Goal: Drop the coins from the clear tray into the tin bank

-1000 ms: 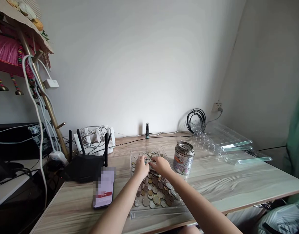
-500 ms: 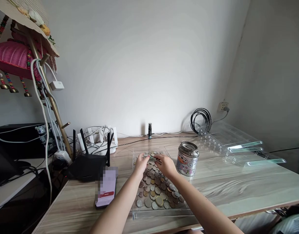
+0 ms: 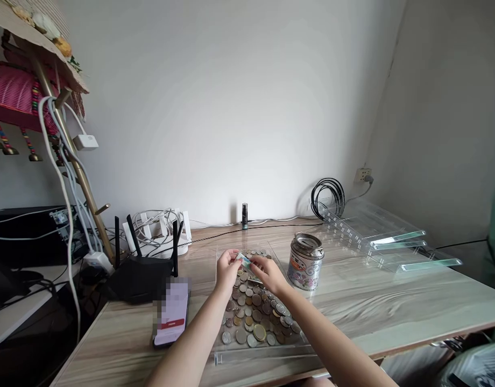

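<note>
There, thin slip (image 3: 244, 260) (over round coins (image 3: 253, 314))

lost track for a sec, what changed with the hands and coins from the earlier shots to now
The left hand and right hand, earlier pressed down among the coins, have lifted slightly and now pinch a small greenish piece between their fingers; it is too small to identify. The clear tray, the tin and the phone lie as before.
</note>
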Motion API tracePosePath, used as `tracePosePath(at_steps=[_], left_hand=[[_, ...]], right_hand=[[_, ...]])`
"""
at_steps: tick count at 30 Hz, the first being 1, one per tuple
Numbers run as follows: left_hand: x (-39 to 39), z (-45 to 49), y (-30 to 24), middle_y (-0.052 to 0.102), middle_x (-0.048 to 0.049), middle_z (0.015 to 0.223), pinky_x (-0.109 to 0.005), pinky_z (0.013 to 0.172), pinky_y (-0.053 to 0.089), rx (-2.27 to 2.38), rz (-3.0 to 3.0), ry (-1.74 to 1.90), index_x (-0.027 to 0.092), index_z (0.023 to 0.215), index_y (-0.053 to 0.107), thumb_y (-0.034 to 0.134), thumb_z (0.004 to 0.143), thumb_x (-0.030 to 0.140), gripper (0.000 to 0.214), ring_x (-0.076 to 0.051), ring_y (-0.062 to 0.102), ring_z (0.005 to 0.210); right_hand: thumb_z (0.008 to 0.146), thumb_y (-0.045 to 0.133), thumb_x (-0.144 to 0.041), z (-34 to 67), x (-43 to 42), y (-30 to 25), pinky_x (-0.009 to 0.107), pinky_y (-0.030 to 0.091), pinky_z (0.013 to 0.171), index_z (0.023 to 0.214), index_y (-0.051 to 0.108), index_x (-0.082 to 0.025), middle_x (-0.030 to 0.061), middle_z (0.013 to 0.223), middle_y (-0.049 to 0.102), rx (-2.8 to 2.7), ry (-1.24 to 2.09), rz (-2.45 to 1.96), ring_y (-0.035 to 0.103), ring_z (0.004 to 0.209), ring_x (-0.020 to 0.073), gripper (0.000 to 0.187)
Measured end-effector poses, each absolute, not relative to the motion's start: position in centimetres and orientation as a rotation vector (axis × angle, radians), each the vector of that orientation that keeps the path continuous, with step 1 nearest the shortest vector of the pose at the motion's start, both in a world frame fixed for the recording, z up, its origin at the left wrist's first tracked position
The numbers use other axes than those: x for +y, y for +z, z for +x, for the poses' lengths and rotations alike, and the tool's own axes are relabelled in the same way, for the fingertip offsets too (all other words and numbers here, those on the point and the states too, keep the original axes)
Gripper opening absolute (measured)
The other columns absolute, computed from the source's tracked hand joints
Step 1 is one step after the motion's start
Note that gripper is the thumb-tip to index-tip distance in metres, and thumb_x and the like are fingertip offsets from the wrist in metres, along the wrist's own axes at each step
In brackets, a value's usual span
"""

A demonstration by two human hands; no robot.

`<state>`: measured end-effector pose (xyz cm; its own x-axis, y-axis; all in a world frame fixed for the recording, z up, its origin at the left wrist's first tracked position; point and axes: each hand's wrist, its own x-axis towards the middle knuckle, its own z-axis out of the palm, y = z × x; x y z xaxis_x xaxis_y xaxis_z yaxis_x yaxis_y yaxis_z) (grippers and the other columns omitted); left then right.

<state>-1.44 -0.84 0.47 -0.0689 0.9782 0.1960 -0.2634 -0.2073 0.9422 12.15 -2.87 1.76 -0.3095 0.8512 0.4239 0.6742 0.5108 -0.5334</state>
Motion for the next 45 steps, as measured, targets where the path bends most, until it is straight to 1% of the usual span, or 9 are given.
tracePosePath(at_steps=[5,9,18,24,27,31,39,42,45], left_hand=[[-0.8,-1.1,0.1,0.059,-0.0045,0.078,-0.021,0.055,0.044,1.125,1.161,1.499,0.015,0.078,0.055,0.063,0.054,0.021,0.027,-0.012,0.056,0.068],[-1.3,-0.7,-0.1,0.060,-0.0046,0.068,-0.022,0.052,0.044,1.032,1.256,1.247,0.013,0.070,0.059,0.055,0.064,0.036,0.025,-0.014,0.056,0.064],[-0.6,-0.8,-0.6,0.058,-0.0024,0.061,-0.020,0.053,0.040,0.998,1.574,1.357,0.012,0.068,0.058,0.048,0.069,0.036,0.026,-0.012,0.053,0.059],[-1.5,-0.8,0.4,0.052,0.0003,0.053,-0.020,0.047,0.037,1.047,1.594,1.327,0.015,0.066,0.052,0.038,0.076,0.037,0.028,-0.010,0.049,0.047],[-2.0,-0.5,0.5,0.046,0.0038,0.046,-0.020,0.038,0.032,0.945,1.602,1.129,0.016,0.065,0.048,0.037,0.076,0.043,0.030,-0.008,0.041,0.034],[-1.9,-0.1,0.1,0.051,0.0025,0.052,-0.020,0.035,0.032,0.894,1.522,1.022,0.016,0.070,0.049,0.041,0.074,0.046,0.032,-0.007,0.042,0.032],[-1.8,-0.4,0.2,0.055,0.0011,0.050,-0.021,0.037,0.035,0.869,1.451,1.034,0.014,0.068,0.052,0.047,0.068,0.051,0.036,-0.009,0.046,0.034],[-2.1,-0.3,0.4,0.058,-0.0007,0.054,-0.023,0.040,0.038,0.883,1.430,0.999,0.014,0.068,0.053,0.049,0.064,0.054,0.040,-0.010,0.049,0.037],[-2.5,-0.2,0.7,0.059,-0.0011,0.059,-0.021,0.041,0.038,0.905,1.427,0.998,0.015,0.071,0.054,0.050,0.064,0.052,0.038,-0.010,0.051,0.040]], right_hand=[[0.075,0.039,-0.026,11.8,-2.8,1.4,0.022,0.034,0.054,0.076,0.056,-0.018,0.0024,0.067,0.058,-1.986,0.118,-1.366,0.049,0.060,0.0129,0.019],[0.075,0.039,-0.023,11.7,-3.1,1.7,0.022,0.035,0.059,0.075,0.057,-0.019,0.0035,0.074,0.057,-1.959,-0.039,-1.325,0.050,0.069,0.0135,0.018],[0.071,0.045,-0.027,11.1,-3.1,1.3,0.021,0.034,0.052,0.076,0.050,-0.019,-0.0007,0.065,0.054,-1.952,0.135,-1.312,0.047,0.057,0.0106,0.010],[0.073,0.044,-0.040,11.5,-3.4,2.0,0.021,0.036,0.051,0.091,0.048,-0.018,0.0011,0.073,0.055,-1.800,0.262,-1.228,0.049,0.058,0.0104,0.029],[0.073,0.044,-0.044,12.0,-3.0,2.3,0.021,0.038,0.050,0.078,0.053,-0.017,0.0019,0.068,0.055,-1.794,0.433,-1.114,0.050,0.059,0.0114,0.029],[0.069,0.049,-0.047,12.5,-2.4,2.1,0.022,0.038,0.047,0.060,0.046,-0.017,-0.0011,0.052,0.050,-1.530,0.608,-1.088,0.049,0.050,0.0114,0.032],[0.059,0.060,-0.043,12.4,-2.4,2.4,0.026,0.045,0.054,0.067,0.047,-0.016,0.0006,0.061,0.058,-1.477,1.045,-0.963,0.055,0.056,0.0131,0.031],[0.060,0.059,-0.038,12.2,-2.8,3.3,0.026,0.045,0.055,0.063,0.049,-0.016,0.0018,0.060,0.060,-1.622,0.963,-1.031,0.056,0.058,0.0142,0.025],[0.064,0.054,-0.032,13.4,-3.2,5.5,0.025,0.044,0.055,0.063,0.052,-0.016,0.0030,0.062,0.061,-1.724,0.654,-1.140,0.056,0.058,0.0142,0.016]])
